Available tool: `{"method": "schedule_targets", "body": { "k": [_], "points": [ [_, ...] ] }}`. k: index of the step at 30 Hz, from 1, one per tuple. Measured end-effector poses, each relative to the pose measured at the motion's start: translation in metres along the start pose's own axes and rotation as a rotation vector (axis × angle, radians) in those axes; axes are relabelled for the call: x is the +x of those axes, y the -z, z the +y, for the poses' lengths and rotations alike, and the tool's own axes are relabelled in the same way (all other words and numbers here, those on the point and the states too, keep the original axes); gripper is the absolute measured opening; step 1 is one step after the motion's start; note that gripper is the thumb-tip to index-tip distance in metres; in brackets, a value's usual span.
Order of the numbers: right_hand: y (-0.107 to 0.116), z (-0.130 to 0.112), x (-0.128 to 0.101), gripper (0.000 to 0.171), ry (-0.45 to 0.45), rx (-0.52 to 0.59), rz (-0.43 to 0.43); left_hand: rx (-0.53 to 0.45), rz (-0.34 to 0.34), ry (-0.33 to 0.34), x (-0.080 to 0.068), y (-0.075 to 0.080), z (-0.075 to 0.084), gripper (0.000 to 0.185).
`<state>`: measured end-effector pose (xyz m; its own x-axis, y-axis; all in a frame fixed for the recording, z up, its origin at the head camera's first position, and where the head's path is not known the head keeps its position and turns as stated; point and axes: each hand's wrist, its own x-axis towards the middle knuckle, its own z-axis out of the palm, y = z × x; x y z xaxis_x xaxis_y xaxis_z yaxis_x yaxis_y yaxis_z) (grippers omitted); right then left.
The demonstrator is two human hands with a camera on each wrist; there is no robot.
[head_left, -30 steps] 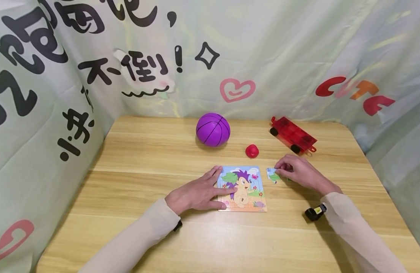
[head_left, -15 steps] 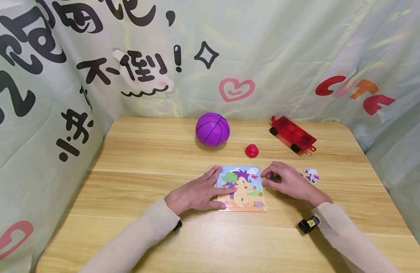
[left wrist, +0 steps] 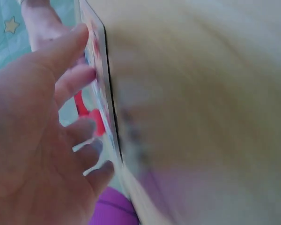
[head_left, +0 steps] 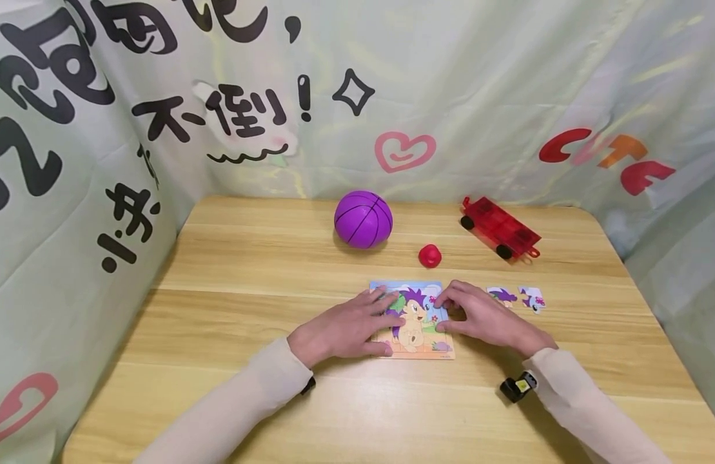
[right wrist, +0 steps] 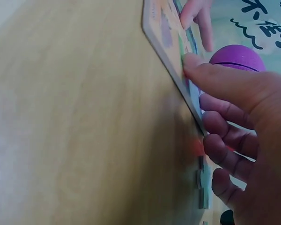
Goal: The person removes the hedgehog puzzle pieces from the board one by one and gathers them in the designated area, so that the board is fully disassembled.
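Square cardboard jigsaw puzzle board with a purple-haired cartoon hedgehog (head_left: 416, 320) lies flat on the pale wooden counter (head_left: 247, 277), near the front middle.

Left hand (head_left: 348, 325): palm down, fingers straight and spread, resting on the board's left edge; thumb along the lower left corner. Grip released, holding nothing. Forearm in a beige sleeve comes in from the lower left.

Right hand (head_left: 479, 317): palm down at the board's right edge, fingertips pressing on the upper right part of the picture, fingers slightly bent. Whether a piece sits under the fingertips cannot be told. Small black device (head_left: 518, 386) at the wrist.

Two loose purple-and-white puzzle pieces (head_left: 516, 298) lie on the counter just right of the right hand, apart from the board.

Further back: purple plastic ball with black seams (head_left: 363, 219), small red rounded toy (head_left: 429, 255), translucent red toy cart with black wheels (head_left: 499, 227).
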<state>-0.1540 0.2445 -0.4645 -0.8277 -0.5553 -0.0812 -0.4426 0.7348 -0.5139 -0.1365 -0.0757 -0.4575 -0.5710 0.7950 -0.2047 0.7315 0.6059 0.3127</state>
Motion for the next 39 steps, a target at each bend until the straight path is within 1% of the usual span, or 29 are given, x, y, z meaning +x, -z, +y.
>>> {"method": "schedule_targets", "body": {
  "k": [2,6,9,14,17,23,28,34,36,39],
  "points": [
    [0.000,0.000,0.001,0.040,0.006,0.000,-0.007,0.005,0.000,-0.013,0.004,-0.002,0.004,0.064],
    [0.001,-0.001,0.003,0.039,0.005,-0.007,-0.015,0.009,-0.018,-0.007,0.008,-0.004,0.009,0.064],
    [0.001,-0.002,0.003,0.038,0.002,-0.015,-0.014,0.042,-0.020,-0.024,0.009,-0.004,0.009,0.061],
    [0.002,-0.001,0.003,0.037,0.002,-0.012,-0.014,0.131,-0.037,-0.068,0.011,-0.003,0.012,0.055],
    [0.002,-0.001,0.003,0.036,-0.001,-0.001,-0.011,0.151,-0.050,-0.069,0.011,-0.002,0.013,0.053],
    [0.000,-0.001,0.002,0.036,-0.009,0.027,0.003,0.147,-0.065,-0.055,0.012,-0.002,0.014,0.054],
    [-0.002,0.000,-0.001,0.034,-0.016,0.098,0.017,0.135,-0.072,-0.053,0.012,-0.001,0.014,0.054],
    [-0.002,0.002,-0.004,0.023,-0.019,0.211,0.015,0.132,-0.073,-0.059,0.012,-0.002,0.014,0.053],
    [-0.003,0.004,-0.006,0.019,-0.008,0.247,0.027,0.130,-0.072,-0.058,0.012,-0.001,0.014,0.053],
    [-0.005,0.007,-0.009,0.015,0.021,0.283,0.071,0.118,-0.074,-0.054,0.012,-0.001,0.014,0.053]
  ]
}}
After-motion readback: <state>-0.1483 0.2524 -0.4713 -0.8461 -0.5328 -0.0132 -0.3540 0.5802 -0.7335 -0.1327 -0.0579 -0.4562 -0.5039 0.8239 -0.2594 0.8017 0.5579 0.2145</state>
